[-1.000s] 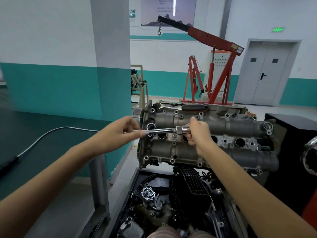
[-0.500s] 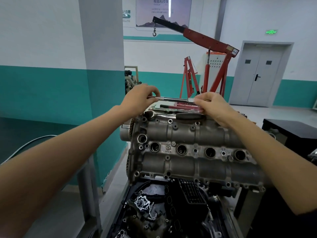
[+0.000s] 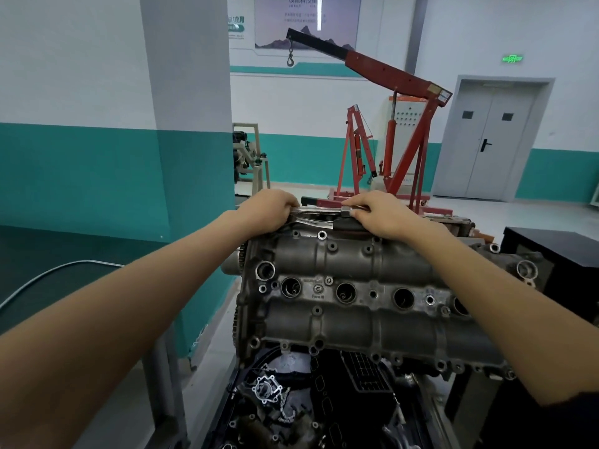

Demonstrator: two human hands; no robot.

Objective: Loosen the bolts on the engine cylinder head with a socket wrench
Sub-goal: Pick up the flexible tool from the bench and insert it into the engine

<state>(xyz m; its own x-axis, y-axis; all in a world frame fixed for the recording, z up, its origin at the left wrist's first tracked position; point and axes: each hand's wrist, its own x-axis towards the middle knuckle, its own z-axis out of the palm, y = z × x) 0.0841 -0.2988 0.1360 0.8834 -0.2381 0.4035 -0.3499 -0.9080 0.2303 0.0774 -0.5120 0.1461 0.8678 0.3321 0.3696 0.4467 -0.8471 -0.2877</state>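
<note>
While the wrench was down on the front face of the head a second ago, it now sits along the far top edge, so the work has moved to another bolt row.

Wrench: the socket wrench [image 3: 319,212] lies nearly level along the upper rim of the cylinder head [image 3: 350,286], carried up from the middle row of bores, where it was a second ago, and lower than half a second ago, when it was held above the rim.

Left hand: the left hand [image 3: 269,210] has its fingers curled over the handle end, gripping it.

Right hand: the right hand [image 3: 377,213] covers the socket end, fingers bent round the drive head and pressing down on it.

Socket seating: the hand hides the tip, so I cannot tell whether the socket is on a bolt; probably it is being settled onto one on the top edge.

Cylinder head: it faces the camera above a black tray of parts [image 3: 275,403].

Meaning for the task: judging by the shift, the front bolt is finished with and a new bolt is being addressed; no turn looks begun.

Background: a red engine hoist [image 3: 402,124] stands behind.
</note>
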